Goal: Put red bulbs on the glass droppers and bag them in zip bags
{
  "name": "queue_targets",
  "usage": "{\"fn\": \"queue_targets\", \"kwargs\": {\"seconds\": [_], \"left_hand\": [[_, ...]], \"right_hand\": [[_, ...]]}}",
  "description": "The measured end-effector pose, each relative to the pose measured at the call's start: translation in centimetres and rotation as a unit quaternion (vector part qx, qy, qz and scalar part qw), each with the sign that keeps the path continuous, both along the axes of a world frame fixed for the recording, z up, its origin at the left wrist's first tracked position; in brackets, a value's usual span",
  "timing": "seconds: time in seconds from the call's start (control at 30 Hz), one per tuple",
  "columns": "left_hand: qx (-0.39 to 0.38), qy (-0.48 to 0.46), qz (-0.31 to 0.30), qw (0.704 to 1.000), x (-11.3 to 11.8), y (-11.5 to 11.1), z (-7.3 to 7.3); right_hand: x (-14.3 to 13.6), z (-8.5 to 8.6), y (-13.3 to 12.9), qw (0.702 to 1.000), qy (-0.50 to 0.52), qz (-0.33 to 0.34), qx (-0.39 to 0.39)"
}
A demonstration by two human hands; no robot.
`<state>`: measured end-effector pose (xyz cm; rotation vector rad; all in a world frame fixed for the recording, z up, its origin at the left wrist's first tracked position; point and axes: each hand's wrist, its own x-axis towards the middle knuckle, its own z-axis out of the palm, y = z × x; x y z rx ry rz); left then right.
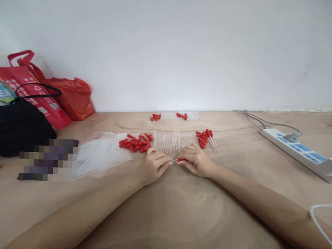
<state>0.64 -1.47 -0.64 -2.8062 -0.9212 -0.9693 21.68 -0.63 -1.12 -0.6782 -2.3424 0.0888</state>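
Note:
Between my two hands, a thin clear tube [175,161] lies level, with a red rubber bulb [182,160] at its right end. My left hand [155,166] is closed on the tube's left part. My right hand [196,161] pinches the red bulb. Just beyond the hands, a row of clear tubes [165,141] lies side by side. A pile of loose red bulbs [136,143] sits to the row's left. Right of the row are more red bulbs [202,139], some fitted on clear tubes [214,144].
Clear plastic bags [104,156] lie left of the bulbs. Small bags with red bulbs [155,117] lie near the wall. A black bag [20,127] and red bags [73,96] stand at the left. A white power strip [297,148] with a grey cable lies right.

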Motion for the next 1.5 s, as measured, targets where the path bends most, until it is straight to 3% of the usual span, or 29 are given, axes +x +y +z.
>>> {"fn": "queue_targets", "kwargs": {"seconds": [0.07, 0.13, 0.27, 0.37, 0.43, 0.5, 0.6, 0.7, 0.77, 0.93, 1.2, 1.4, 1.5], "left_hand": [[-0.006, 0.010, 0.016, 1.000, -0.2, 0.1, 0.2], [-0.013, 0.015, 0.029, 0.999, -0.2, 0.1, 0.3], [-0.036, -0.012, 0.024, 0.999, 0.2, -0.2, 0.5], [-0.070, -0.012, 0.000, 0.997, 0.3, -0.6, 0.7], [-0.093, -0.009, 0.000, 0.996, 0.3, -0.6, 0.8], [-0.111, -0.006, 0.016, 0.994, 0.1, -0.6, 0.9], [-0.114, 0.005, 0.037, 0.993, 0.1, -0.4, 0.7], [-0.102, 0.019, 0.035, 0.994, 0.3, -0.2, 0.5], [-0.097, 0.029, 0.034, 0.994, 0.4, -0.2, 0.4], [-0.094, 0.032, 0.029, 0.995, 0.4, -0.3, 0.5], [-0.089, 0.033, 0.034, 0.995, 0.3, -0.3, 0.6], [-0.048, 0.003, 0.110, 0.993, 0.3, -0.4, 0.7], [-0.016, -0.015, 0.187, 0.982, 0.1, 0.1, 0.6]], "right_hand": [[0.2, 0.2, 0.0, 0.997, 0.050, -0.002, -0.063], [0.0, 0.2, -0.1, 0.973, 0.154, -0.002, -0.173], [-1.7, -0.1, -0.9, 0.858, 0.335, 0.019, -0.389], [-2.5, 0.5, -0.8, 0.814, 0.386, 0.021, -0.434], [-1.7, 1.5, 0.1, 0.816, 0.398, -0.007, -0.420], [0.6, 2.5, 1.7, 0.839, 0.386, -0.063, -0.379], [5.4, 3.3, 4.3, 0.866, 0.297, -0.227, -0.333], [9.2, 2.6, 6.0, 0.843, 0.208, -0.408, -0.280], [10.4, 1.6, 6.5, 0.834, 0.160, -0.452, -0.272], [10.1, 0.0, 6.8, 0.835, 0.086, -0.480, -0.254], [9.8, 0.1, 6.9, 0.830, 0.050, -0.501, -0.241], [10.0, 0.0, 6.8, 0.821, 0.077, -0.528, -0.203], [8.7, 0.5, 5.9, 0.841, 0.093, -0.500, -0.183]]}}
